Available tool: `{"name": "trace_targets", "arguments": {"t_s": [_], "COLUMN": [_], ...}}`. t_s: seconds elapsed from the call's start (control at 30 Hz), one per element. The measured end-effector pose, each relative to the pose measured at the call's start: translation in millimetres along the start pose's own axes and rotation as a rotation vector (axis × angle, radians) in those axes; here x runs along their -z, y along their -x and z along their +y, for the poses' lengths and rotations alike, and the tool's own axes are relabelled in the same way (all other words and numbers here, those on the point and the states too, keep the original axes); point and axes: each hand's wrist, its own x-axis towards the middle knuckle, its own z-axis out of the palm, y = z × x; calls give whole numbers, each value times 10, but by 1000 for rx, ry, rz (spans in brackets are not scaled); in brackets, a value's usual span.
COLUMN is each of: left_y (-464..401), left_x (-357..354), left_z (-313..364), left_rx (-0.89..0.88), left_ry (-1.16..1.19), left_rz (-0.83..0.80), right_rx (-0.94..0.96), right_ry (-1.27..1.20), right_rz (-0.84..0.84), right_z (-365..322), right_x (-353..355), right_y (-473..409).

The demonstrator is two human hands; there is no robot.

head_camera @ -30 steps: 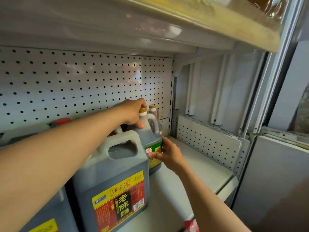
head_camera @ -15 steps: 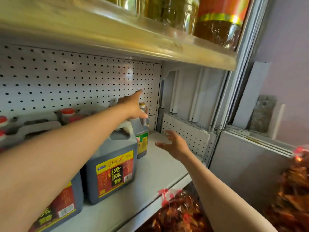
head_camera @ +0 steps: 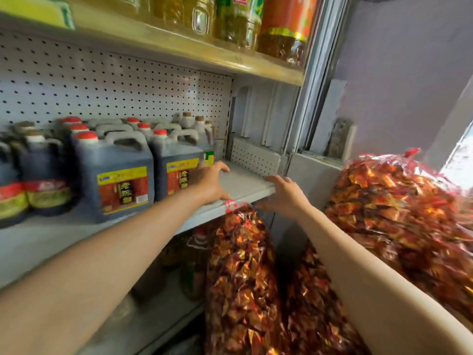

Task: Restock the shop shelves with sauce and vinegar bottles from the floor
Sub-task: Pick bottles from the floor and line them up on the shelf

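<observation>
Several dark vinegar jugs (head_camera: pixel 120 175) with red caps and red-yellow labels stand in rows on the grey middle shelf (head_camera: pixel 245 185), backed by white pegboard. Two jugs with tan caps (head_camera: pixel 194 129) stand at the back right of the row. My left hand (head_camera: pixel 212 183) hovers over the shelf's bare right end, fingers loosely spread, just in front of the rightmost jug (head_camera: pixel 176 170), holding nothing. My right hand (head_camera: pixel 284 193) is at the shelf's front right corner, fingers relaxed, also holding nothing.
Oil bottles (head_camera: pixel 230 19) line the yellow upper shelf. Large clear bags of red-gold wrapped sweets (head_camera: pixel 240 278) hang or stand below the shelf edge and fill the right (head_camera: pixel 399 216). More bottles sit dimly on the lower shelf (head_camera: pixel 194 265). A wall closes the right side.
Both hands let go of the tan-capped jug at the back and drew back toward the shelf's front edge. The view pulled away and dropped, showing the sweet bags.
</observation>
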Motion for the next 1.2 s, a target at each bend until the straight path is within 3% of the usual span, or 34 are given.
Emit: {"name": "trace_targets", "arguments": {"t_s": [0.23, 0.57, 0.9, 1.2], "left_y": [1104, 1758, 2500, 3534], "left_x": [-313, -536, -1120, -2081], "left_z": [-211, -756, -1725, -2532], "left_rx": [-40, -132, -94, 30], "left_ry": [-152, -172, -145, -86], "left_rz": [-142, -314, -590, -829], "right_rx": [-52, -242, -414, -593], "right_ry": [66, 125, 24, -203], "right_rz": [-117, -172, -272, -398], "right_z": [-71, -286, -574, -243], "right_x": [-207, -611, -1771, -3042], "right_y": [1147, 2143, 3113, 4298]}}
